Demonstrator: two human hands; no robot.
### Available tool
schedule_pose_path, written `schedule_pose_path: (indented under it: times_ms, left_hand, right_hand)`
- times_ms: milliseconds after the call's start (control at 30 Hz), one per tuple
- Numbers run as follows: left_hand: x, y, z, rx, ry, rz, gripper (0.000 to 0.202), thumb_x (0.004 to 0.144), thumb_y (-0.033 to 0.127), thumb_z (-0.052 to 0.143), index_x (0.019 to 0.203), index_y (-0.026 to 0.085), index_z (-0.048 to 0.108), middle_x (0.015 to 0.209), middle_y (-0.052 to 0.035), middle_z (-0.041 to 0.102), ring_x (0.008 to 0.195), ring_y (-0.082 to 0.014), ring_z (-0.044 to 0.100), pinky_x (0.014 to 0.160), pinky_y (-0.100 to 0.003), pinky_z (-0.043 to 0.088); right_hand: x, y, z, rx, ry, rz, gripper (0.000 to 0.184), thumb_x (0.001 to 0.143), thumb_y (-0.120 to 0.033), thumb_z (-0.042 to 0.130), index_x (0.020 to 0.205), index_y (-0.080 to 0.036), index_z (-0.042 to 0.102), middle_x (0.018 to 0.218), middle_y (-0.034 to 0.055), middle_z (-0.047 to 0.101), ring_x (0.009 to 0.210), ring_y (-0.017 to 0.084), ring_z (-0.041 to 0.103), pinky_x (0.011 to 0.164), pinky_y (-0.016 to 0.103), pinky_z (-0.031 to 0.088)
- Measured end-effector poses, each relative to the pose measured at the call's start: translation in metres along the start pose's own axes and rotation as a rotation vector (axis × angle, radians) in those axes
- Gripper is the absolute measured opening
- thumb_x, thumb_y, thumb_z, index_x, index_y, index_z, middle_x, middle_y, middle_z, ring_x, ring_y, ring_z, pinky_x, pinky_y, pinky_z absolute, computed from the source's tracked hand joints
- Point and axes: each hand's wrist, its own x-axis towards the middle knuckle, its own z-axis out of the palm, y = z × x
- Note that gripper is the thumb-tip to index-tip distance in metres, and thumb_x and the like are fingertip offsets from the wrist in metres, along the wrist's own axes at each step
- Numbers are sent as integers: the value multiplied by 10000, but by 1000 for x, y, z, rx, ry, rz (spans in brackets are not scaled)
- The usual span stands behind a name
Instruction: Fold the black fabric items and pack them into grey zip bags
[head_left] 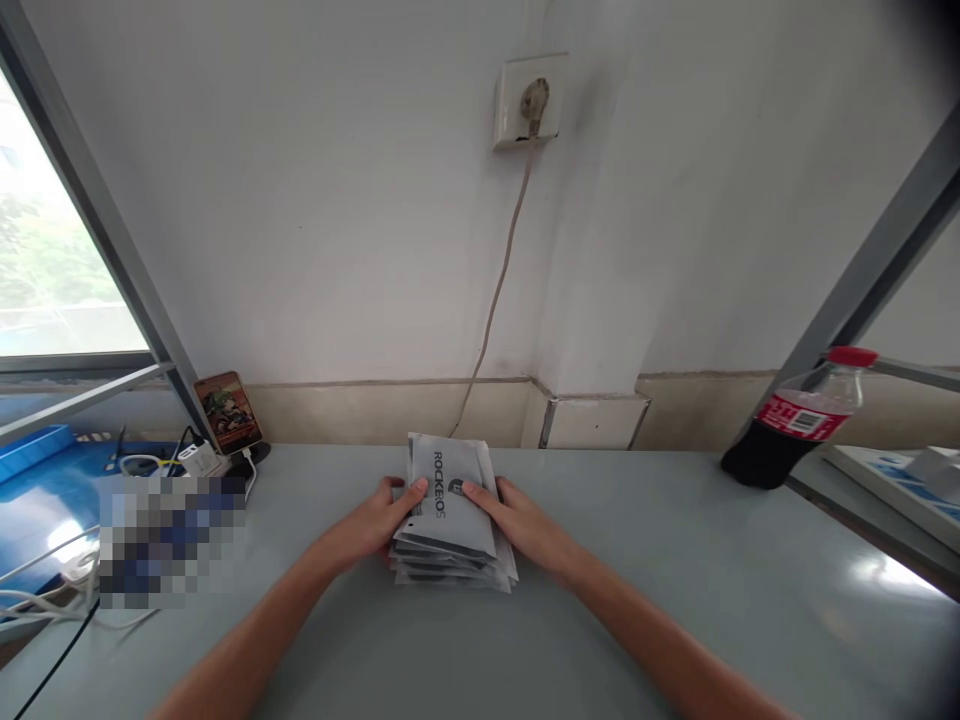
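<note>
A stack of flat grey packets [457,535] in clear plastic sleeves sits on the grey table in front of me, with "ROCKBROS" printed on the top one. My left hand [386,515] grips the stack's left side, thumb on the top packet and fingers around the edge. On the opposite side, my right hand [517,515] holds the stack the same way, its thumb near the printed logo. The edges of the lower packets stick out unevenly toward me. Most of my fingertips are hidden at the sides of the stack.
A cola bottle [806,415] with a red cap stands at the right on the table [600,620]. At the back left, a phone [227,412] leans upright beside a white charger [201,458] and cables. A cord hangs from the wall socket [531,100].
</note>
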Motion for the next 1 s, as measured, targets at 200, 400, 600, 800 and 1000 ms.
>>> schedule_pose_path:
  times_ms: [200,400,600,800,1000]
  left_hand:
    - [-6,22,1,444,324,496,623,982,597,545,1516,295,436,1606,-94,406,1442,-325,437,1141,-443,412]
    - [-5,23,5,404,-75,606,430,1077,487,387,1427,340,588,1529,1,546,1512,-232,367,1303,-445,160]
    - [4,-2,-2,448,-169,459,939,911,638,654,1656,327,175,1739,-18,65,1601,-316,-2,1303,-518,102]
    - [16,-14,-7,492,-245,384,1332,742,691,799,1656,275,-77,1726,-84,-133,1581,-362,-130,1288,-586,50]
    - [16,-14,-6,511,-264,353,1443,671,713,834,1649,254,-122,1719,-84,-173,1579,-352,-154,1291,-575,26]
  right_hand:
    - [2,5,4,-353,257,-387,739,945,-650,556,1584,-354,331,1667,83,307,1353,347,539,1066,529,509]
    - [1,0,-2,-479,-17,-595,510,1026,-573,483,1512,-420,502,1645,-43,426,1588,281,183,1275,545,223]
    - [3,6,-9,-522,-154,-421,904,914,-678,617,1650,-395,175,1756,-42,52,1609,301,42,1297,530,134]
    - [8,15,-9,-539,-230,-378,1131,835,-695,703,1659,-366,2,1754,-27,-68,1607,275,-69,1305,501,77]
    - [12,21,-8,-574,-234,-385,1171,822,-700,710,1665,-318,-8,1759,17,-42,1609,273,-48,1303,501,80]
